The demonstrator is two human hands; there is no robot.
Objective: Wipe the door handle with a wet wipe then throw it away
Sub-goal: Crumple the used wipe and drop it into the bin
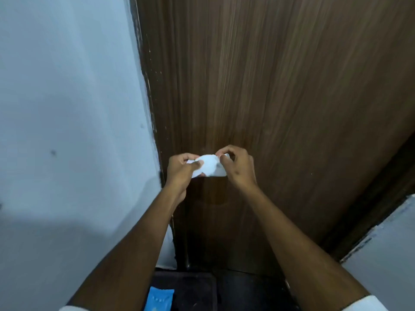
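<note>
A white wet wipe (pixel 210 166) is stretched between both hands in front of the brown wooden door (pixel 258 86). My left hand (pixel 181 170) pinches its left end and my right hand (pixel 238 165) pinches its right end. The wipe is crumpled and partly unfolded. The door handle is hidden behind the hands and wipe; I cannot make it out.
A pale blue-white wall (pixel 67 108) stands to the left of the door frame. Another wall edge (pixel 386 243) shows at the lower right. On the dark floor below lies a blue wipe packet (pixel 159 299) beside a dark mat (pixel 186 288).
</note>
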